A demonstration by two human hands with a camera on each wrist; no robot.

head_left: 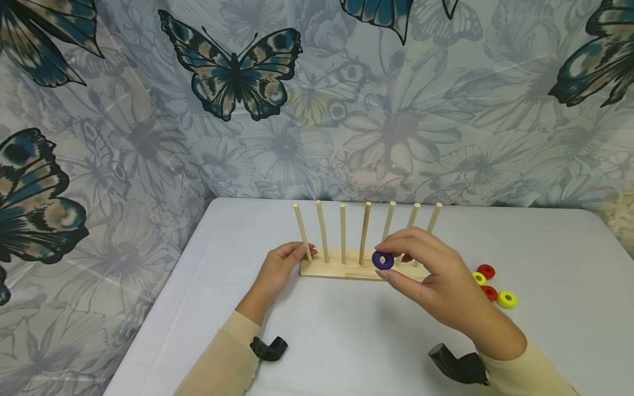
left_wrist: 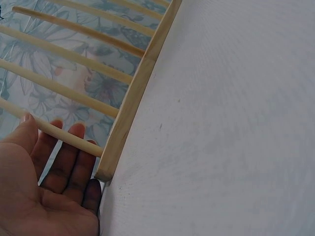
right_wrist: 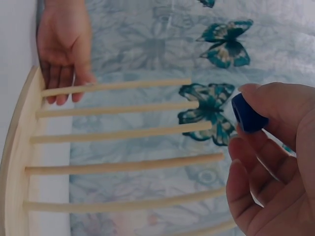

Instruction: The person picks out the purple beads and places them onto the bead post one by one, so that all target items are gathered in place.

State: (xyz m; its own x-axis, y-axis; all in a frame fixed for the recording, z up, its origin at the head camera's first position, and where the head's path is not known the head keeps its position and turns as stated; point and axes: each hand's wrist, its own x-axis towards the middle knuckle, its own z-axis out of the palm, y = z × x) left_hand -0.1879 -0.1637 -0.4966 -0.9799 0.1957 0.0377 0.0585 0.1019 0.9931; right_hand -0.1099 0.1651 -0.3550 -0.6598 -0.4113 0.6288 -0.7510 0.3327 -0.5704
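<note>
A wooden peg rack with a row of several upright pegs stands on the table. At its left end my left hand holds the outermost peg, thumb on one side and fingers behind it. My right hand pinches a dark blue ring between thumb and fingertips. In the head view the ring's hole faces the camera, in front of the rack's right half. From the right wrist view, the ring is apart from the peg tips. The right hand hides part of the rack's right end.
Beyond the right hand lie red rings and yellow rings on the white table. A butterfly-patterned curtain hangs behind the table's far edge. Black camera mounts sit at both wrists.
</note>
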